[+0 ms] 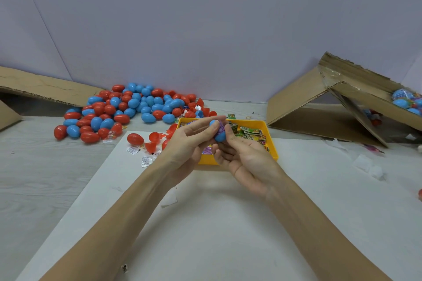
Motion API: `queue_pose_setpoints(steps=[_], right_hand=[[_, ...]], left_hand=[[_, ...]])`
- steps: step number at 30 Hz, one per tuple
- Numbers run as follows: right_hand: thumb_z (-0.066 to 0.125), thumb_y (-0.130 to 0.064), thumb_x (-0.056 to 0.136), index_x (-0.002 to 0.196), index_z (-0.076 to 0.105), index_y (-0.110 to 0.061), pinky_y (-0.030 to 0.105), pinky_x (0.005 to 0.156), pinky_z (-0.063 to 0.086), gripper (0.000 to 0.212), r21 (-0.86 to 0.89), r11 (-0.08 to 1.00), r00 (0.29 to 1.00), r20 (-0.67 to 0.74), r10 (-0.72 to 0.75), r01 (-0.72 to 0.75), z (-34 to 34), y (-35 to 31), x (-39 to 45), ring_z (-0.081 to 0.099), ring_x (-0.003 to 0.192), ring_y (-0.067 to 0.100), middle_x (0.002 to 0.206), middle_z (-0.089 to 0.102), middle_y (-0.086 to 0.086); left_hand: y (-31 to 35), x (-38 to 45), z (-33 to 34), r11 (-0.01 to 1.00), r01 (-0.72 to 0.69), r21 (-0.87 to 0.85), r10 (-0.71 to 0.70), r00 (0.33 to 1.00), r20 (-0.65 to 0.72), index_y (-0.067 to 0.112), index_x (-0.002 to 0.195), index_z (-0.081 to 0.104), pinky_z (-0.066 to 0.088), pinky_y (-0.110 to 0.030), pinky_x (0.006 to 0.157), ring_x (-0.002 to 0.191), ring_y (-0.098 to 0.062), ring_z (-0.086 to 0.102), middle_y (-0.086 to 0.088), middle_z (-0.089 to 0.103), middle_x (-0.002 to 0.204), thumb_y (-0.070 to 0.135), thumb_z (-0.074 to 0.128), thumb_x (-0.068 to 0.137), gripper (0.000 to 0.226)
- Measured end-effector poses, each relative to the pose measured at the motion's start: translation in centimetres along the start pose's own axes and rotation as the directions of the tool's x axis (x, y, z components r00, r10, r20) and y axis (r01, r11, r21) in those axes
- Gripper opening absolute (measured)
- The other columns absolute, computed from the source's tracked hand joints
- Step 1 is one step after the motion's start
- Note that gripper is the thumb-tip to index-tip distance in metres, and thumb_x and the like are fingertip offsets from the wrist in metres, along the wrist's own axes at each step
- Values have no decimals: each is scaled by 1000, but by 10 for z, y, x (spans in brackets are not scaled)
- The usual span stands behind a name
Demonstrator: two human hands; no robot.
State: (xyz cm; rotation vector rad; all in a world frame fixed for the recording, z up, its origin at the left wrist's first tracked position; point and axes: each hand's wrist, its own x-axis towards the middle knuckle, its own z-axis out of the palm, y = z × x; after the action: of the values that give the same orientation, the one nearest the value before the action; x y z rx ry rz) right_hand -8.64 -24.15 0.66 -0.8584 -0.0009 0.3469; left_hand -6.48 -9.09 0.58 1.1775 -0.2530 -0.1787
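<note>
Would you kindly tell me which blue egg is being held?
The blue egg between the left hand and right hand above the yellow tray; the others lie untouched.

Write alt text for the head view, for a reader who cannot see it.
A left hand and right hand hold a blue egg above a yellow tray of folded paper slips. A heap of red and blue eggs lies on the table at left, a cardboard box at right.

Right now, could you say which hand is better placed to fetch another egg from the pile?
Probably the left hand: it and the right hand both hold the blue egg, but the pile lies on the left.
</note>
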Motion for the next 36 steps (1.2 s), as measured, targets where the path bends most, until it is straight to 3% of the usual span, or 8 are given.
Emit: queue_pose_setpoints(steps=[5, 11, 18, 23, 26, 31, 33, 36], right_hand=[[65, -22, 94, 88, 83, -3, 26, 68, 62, 27, 17, 999, 999, 17, 50, -50, -1, -2, -1, 76, 82, 23, 94, 76, 20], [61, -17, 100, 108, 74, 2, 30, 72, 64, 25, 38, 998, 999, -4, 41, -41, -5, -7, 0, 77, 90, 29, 106, 75, 25], [58, -21, 101, 118, 68, 3, 28, 76, 62, 31, -24, 1000, 1000, -12, -14, 14, -8, -6, 1, 76, 99, 27, 111, 75, 22], [62, -21, 98, 122, 65, 8, 29, 80, 63, 38, -29, 999, 1000, -9, 30, -30, -5, -2, 1, 76, 99, 27, 113, 73, 25], [65, -20, 98, 120, 66, 6, 29, 80, 63, 34, -9, 998, 998, -7, 66, -66, -4, -3, 1, 76, 94, 25, 106, 75, 23], [70, -17, 95, 115, 69, 7, 28, 80, 63, 31, -24, 992, 992, -13, 125, -126, -5, -10, -1, 76, 91, 24, 104, 75, 23], [69, -14, 95, 117, 69, 7, 29, 84, 62, 30, -23, 995, 995, -13, 96, -96, -7, -11, -1, 75, 93, 25, 106, 74, 23], [70, -7, 93, 118, 69, 3, 29, 87, 61, 26, -116, 992, 997, -40, -60, 55, -9, -8, 2, 75, 99, 24, 111, 75, 19]], left_hand=[[2, 0, -3, 999, 28, 20, -27, 998, -55, 12, 115, 78, 56, -21, 89, 118, -17, 68, -8, 74, 121, 23, 73, 83, 33], [-6, -3, 4, 989, -55, 134, 72, 989, -125, 21, 110, 81, 55, -25, 97, 117, -12, 67, 0, 76, 115, 34, 76, 79, 33], [-12, -5, 12, 962, -181, 203, 219, 959, -180, 21, 107, 79, 54, -14, 83, 110, -7, 70, 2, 79, 107, 32, 75, 83, 27], [-9, -2, 9, 976, -141, 167, 181, 949, -259, 18, 99, 83, 57, -29, 95, 110, -18, 71, -5, 78, 105, 36, 70, 88, 25], [-8, -1, 5, 984, -117, 133, 148, 955, -256, 9, 106, 79, 53, -39, 104, 116, -26, 68, -12, 75, 111, 30, 66, 96, 27], [-2, 1, 0, 979, -162, 124, 193, 933, -303, 12, 104, 79, 56, -30, 91, 106, -20, 71, -10, 77, 108, 27, 62, 100, 23], [1, 2, -4, 977, -163, 140, 201, 921, -334, 9, 107, 77, 57, -32, 91, 104, -21, 72, -10, 77, 107, 30, 63, 99, 26], [1, 3, -5, 983, -150, 105, 178, 917, -358, 7, 107, 75, 59, -28, 85, 104, -22, 73, -12, 76, 108, 29, 65, 97, 26]])
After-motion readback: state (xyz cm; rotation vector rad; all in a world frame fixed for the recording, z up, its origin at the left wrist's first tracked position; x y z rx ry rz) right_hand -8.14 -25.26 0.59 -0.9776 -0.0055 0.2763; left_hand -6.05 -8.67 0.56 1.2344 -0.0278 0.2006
